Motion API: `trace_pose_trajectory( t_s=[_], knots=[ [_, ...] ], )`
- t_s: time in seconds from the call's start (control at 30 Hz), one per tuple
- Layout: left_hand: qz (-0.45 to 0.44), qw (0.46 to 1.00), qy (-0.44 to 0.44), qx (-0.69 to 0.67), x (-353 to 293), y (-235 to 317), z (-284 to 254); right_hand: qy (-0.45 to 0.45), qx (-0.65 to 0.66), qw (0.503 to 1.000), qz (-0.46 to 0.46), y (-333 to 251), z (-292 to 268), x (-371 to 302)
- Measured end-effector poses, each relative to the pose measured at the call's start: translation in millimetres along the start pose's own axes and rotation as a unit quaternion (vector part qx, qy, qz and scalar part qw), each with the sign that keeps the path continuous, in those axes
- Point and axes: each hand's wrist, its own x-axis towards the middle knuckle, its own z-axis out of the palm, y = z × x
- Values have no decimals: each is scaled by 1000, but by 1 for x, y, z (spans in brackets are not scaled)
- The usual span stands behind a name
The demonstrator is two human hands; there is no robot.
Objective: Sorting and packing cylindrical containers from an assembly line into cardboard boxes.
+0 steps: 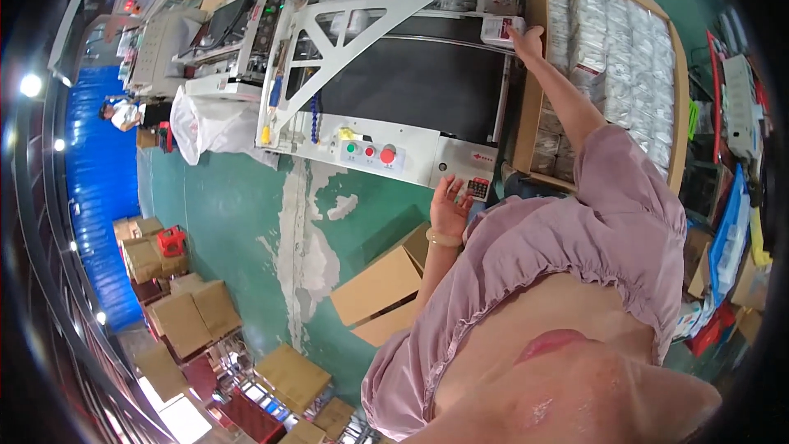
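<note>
My right hand [530,43] reaches to the far right corner of the machine. Its fingers are closed on a small white-and-red pack [496,30] at the end of the black conveyor belt [427,86]. My left hand [449,209] is at the machine's near right corner, beside a small black keypad [478,188]. Its fingers are apart and slightly curled, with nothing seen in them, and a pale bangle [444,238] circles the wrist. Right of the belt stands a large open carton [680,107], filled with rows of film-wrapped packs [620,57].
A white slotted bracket [333,41] slants over the belt. Green and red buttons [370,151] line the machine's front panel. An open cardboard box [378,284] lies on the green floor by my left arm. Stacked cartons [193,316] stand lower left; another person [123,113] is far left.
</note>
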Motion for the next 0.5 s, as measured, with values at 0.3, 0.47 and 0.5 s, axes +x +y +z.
trace_pose_trajectory(
  t_s=[0.3, 0.47, 0.5],
  knots=[
    [-8, 995, -34, 95, 31, 10, 22, -148, -81, 978, -123, 15, -9, 10],
    [-30, 983, -108, 148, 41, -19, 75, -155, 93, 943, -280, -1, -46, -8],
    [-43, 979, -125, 156, 46, -28, 83, -158, 62, 927, -334, -6, -67, 1]
  ],
)
